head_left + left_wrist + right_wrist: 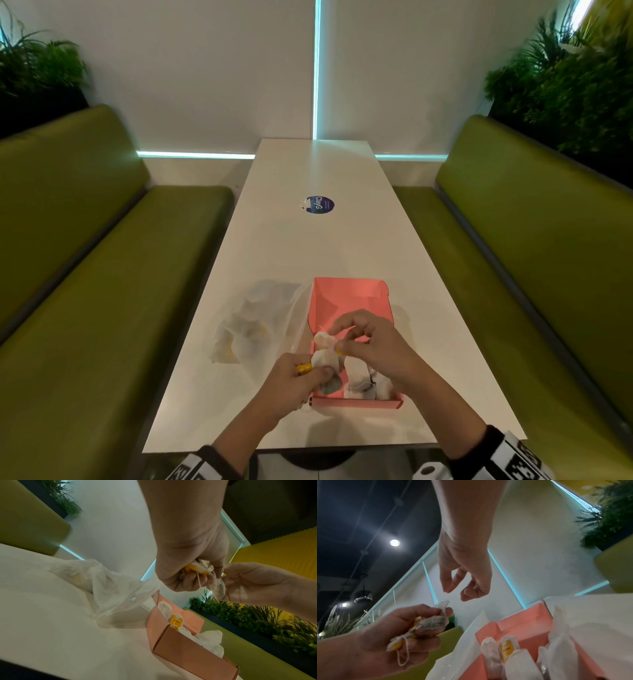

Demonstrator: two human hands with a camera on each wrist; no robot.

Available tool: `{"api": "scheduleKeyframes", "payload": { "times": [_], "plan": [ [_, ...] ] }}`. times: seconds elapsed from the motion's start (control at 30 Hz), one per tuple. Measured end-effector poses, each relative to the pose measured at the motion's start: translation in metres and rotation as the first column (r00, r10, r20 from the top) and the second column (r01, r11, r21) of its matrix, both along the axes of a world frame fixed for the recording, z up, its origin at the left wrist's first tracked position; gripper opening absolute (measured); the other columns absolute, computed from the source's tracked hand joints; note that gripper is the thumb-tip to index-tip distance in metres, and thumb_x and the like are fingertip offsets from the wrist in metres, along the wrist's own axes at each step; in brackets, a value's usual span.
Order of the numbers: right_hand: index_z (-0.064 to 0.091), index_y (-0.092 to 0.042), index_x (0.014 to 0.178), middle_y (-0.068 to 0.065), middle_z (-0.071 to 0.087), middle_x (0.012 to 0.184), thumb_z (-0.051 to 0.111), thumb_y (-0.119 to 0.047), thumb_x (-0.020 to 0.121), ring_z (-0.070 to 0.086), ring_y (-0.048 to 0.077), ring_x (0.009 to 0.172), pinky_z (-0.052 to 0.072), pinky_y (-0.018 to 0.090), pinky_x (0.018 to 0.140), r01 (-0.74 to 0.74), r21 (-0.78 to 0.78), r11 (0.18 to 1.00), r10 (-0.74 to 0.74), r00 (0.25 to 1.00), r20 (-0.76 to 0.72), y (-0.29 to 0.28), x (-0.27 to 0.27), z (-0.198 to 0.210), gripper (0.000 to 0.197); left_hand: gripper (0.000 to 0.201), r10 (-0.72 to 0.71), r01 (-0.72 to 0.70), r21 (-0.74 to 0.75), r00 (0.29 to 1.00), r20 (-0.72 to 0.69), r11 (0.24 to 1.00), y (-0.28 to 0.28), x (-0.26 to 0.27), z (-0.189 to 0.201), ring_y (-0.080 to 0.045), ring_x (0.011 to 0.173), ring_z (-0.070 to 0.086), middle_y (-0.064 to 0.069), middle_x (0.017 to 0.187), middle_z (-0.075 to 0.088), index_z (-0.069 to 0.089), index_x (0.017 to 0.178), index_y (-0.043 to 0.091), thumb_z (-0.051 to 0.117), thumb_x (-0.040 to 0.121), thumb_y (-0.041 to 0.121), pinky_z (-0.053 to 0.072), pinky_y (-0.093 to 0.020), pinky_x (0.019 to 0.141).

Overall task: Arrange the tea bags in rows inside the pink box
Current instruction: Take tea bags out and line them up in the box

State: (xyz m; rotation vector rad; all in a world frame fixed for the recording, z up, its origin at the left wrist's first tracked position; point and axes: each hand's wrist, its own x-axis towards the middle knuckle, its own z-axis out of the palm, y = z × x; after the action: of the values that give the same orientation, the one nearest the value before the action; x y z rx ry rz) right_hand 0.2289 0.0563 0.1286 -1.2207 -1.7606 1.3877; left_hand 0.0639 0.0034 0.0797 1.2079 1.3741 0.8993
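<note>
The pink box (pixel 356 403) stands open near the table's front edge, with several tea bags (pixel 363 381) upright in its near end and the far half bare. My left hand (pixel 317 371) hovers at the box's near left corner and grips a bunch of tea bags (pixel 435 620) with yellow tags and strings. My right hand (pixel 342 337) hangs over the box just above that bunch; its thumb and fingers (pixel 465 597) are loosely curled and apart, with nothing between them in the right wrist view.
A clear plastic bag (pixel 257 322) with more tea bags lies on the white table (pixel 308 246) left of the box. A round sticker (pixel 320 204) sits mid-table. Green benches (pixel 102 274) flank both sides.
</note>
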Motion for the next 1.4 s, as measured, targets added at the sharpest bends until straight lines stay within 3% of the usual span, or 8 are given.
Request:
{"api": "scheduleKeyframes", "payload": {
  "times": [0.17, 0.27, 0.33, 0.47, 0.7, 1.13, 1.23, 1.4],
  "plan": [
    [0.072, -0.028, 0.091, -0.008, 0.057, 0.101, 0.074, -0.019, 0.077, 0.055, 0.004, 0.084, 0.043, 0.011, 0.072, -0.26, 0.174, 0.95, 0.195, 0.927, 0.321, 0.008, 0.001, -0.011, 0.017, 0.02, -0.064, 0.064, 0.011, 0.998, -0.002, 0.998, -0.001, 0.002, 0.004, 0.0, 0.043, 0.046, 0.013, 0.046, 0.054, 0.069, 0.073, 0.011, 0.059, 0.09, 0.009, 0.032, -0.007, 0.044],
    [0.072, -0.012, 0.084, -0.013, 0.057, 0.082, 0.075, -0.011, 0.076, 0.053, 0.002, 0.071, 0.041, 0.009, 0.065, -0.24, 0.211, 0.947, 0.163, 0.93, 0.329, 0.01, -0.003, -0.02, 0.009, 0.018, -0.111, 0.112, 0.036, 0.993, -0.035, 0.993, -0.001, 0.002, 0.001, 0.001, 0.052, 0.052, 0.01, 0.059, 0.063, 0.072, 0.078, 0.014, 0.06, 0.091, 0.014, 0.039, -0.01, 0.054],
    [0.069, -0.02, 0.077, -0.013, 0.058, 0.08, 0.072, -0.009, 0.077, 0.053, 0.001, 0.068, 0.043, 0.01, 0.065, -0.146, 0.209, 0.967, 0.072, 0.943, 0.325, 0.013, -0.005, -0.025, 0.011, 0.013, -0.075, 0.088, 0.074, 0.983, -0.17, 0.993, 0.003, -0.003, -0.012, -0.004, 0.064, 0.056, 0.004, 0.072, 0.067, 0.073, 0.09, 0.026, 0.062, 0.089, 0.019, 0.042, -0.017, 0.063],
    [0.061, -0.025, 0.075, -0.011, 0.059, 0.074, 0.069, -0.016, 0.083, 0.055, 0.004, 0.066, 0.043, 0.014, 0.064, -0.017, 0.233, 0.972, -0.071, 0.928, 0.365, 0.024, -0.007, -0.044, 0.014, 0.058, 0.041, -0.011, 0.082, 0.926, -0.376, 0.997, 0.006, -0.014, -0.038, -0.006, 0.06, 0.051, 0.001, 0.07, 0.057, 0.037, 0.136, 0.038, 0.062, 0.086, 0.021, 0.042, -0.015, 0.06],
    [0.059, -0.01, 0.088, 0.007, 0.064, 0.09, 0.057, -0.01, 0.083, 0.057, 0.022, 0.082, 0.044, 0.028, 0.072, -0.16, 0.116, 0.98, 0.054, 0.781, 0.622, 0.026, -0.02, -0.064, 0.006, 0.086, -0.004, 0.002, -0.007, 0.915, -0.403, 1.0, 0.013, -0.018, -0.058, -0.014, 0.075, 0.059, 0.001, 0.079, 0.055, 0.008, 0.146, 0.034, 0.067, 0.084, 0.03, 0.048, -0.021, 0.068],
    [0.061, -0.01, 0.101, 0.008, 0.053, 0.107, 0.054, -0.012, 0.085, 0.057, 0.025, 0.094, 0.046, 0.033, 0.079, 0.098, 0.237, 0.967, -0.213, 0.822, 0.529, 0.037, -0.045, -0.084, 0.018, 0.081, 0.003, -0.031, -0.068, 0.924, -0.383, 0.997, 0.005, -0.013, -0.055, -0.021, 0.113, 0.052, -0.011, 0.13, 0.054, 0.016, 0.146, 0.03, 0.068, 0.084, 0.029, 0.043, -0.027, 0.091],
    [0.052, -0.011, 0.107, 0.003, 0.043, 0.107, 0.054, -0.01, 0.084, 0.054, 0.022, 0.079, 0.044, 0.032, 0.068, 0.147, 0.293, 0.945, -0.28, 0.825, 0.491, 0.032, -0.042, -0.084, 0.023, 0.08, 0.006, -0.04, -0.081, 0.926, -0.376, 0.996, 0.005, -0.012, -0.055, -0.019, 0.118, 0.049, -0.007, 0.137, 0.049, 0.015, 0.145, 0.03, 0.067, 0.084, 0.032, 0.039, -0.024, 0.091],
    [0.052, -0.014, 0.09, -0.001, 0.046, 0.091, 0.05, -0.009, 0.084, 0.05, 0.019, 0.078, 0.047, 0.036, 0.071, -0.013, 0.363, 0.932, -0.195, 0.824, 0.531, 0.02, -0.035, -0.086, 0.007, 0.076, 0.005, -0.04, -0.084, 0.923, -0.385, 0.996, 0.005, -0.011, -0.053, -0.011, 0.095, 0.052, 0.0, 0.111, 0.057, 0.018, 0.145, 0.027, 0.066, 0.086, 0.028, 0.039, -0.012, 0.072]
  ]
}}
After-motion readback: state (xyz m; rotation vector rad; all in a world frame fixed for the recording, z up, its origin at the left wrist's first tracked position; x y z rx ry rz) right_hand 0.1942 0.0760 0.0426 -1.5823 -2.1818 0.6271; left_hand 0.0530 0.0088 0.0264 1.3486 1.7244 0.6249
